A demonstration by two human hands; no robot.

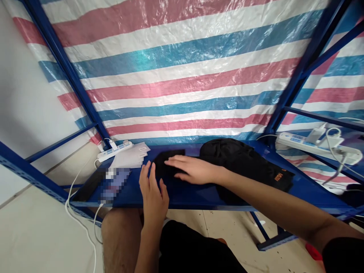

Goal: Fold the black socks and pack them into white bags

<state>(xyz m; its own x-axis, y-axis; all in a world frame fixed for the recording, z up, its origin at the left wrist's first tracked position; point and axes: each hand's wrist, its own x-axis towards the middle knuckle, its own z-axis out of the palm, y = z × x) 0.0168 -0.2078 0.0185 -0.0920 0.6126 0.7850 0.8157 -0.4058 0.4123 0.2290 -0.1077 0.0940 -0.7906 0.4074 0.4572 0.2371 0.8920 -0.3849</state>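
Note:
On the blue metal shelf (187,195) lies a small flat black item (162,161), probably cloth; its kind is unclear. My right hand (196,170) stretches over it from the right, palm down and fingers extended, the fingertips on or just above its surface. My left hand (154,193) is at the item's near left side, fingers raised and apart, holding nothing. Whether it touches the item I cannot tell. Beyond my right forearm a crumpled black garment (236,157) with orange lettering rests on the shelf, partly hidden by that arm.
Left on the shelf are white papers (129,155), a power strip (115,151), and a blurred-out phone (115,185) with a white cable (98,214). Another power strip (318,146) sits at the right. Blue posts (68,72) and a striped plastic sheet (184,87) bound the shelf.

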